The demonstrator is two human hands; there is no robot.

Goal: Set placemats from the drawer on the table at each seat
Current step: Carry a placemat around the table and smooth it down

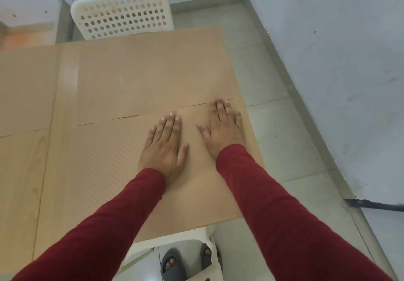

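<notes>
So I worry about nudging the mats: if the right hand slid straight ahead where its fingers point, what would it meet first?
The right hand lies flat on the near placemat; its fingertips already reach the seam, so the far placemat likely comes first.

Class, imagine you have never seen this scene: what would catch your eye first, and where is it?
First, the two red sleeves reaching in from the bottom, with the left hand and right hand pressed flat, side by side, on the near placemat at the table's right end. Next, the white perforated chair at the table's far side, behind a second placemat.
</notes>
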